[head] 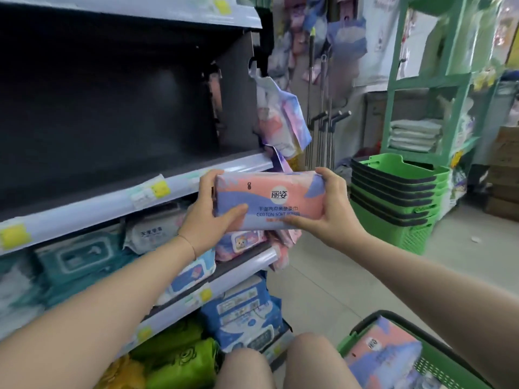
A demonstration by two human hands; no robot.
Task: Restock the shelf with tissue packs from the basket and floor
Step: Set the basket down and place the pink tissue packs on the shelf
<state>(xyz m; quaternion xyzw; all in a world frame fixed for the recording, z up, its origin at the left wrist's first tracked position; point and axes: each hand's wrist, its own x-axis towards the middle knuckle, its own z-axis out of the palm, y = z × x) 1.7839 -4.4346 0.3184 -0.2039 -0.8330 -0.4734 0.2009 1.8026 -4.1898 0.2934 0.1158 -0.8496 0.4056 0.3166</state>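
A pink and blue tissue pack is held flat in the air with both hands, in front of the right end of the dark bare shelf. My left hand grips its left end, thumb on the front face. My right hand grips its right end. The pack sits just past the shelf's pale front edge, level with it. At bottom right a green basket holds more of the same packs.
Lower shelves hold wet-wipe and tissue packs. More packs hang from the shelf's end panel. A stack of green baskets stands on the floor ahead to the right, beside a green rack. My knees are at the bottom.
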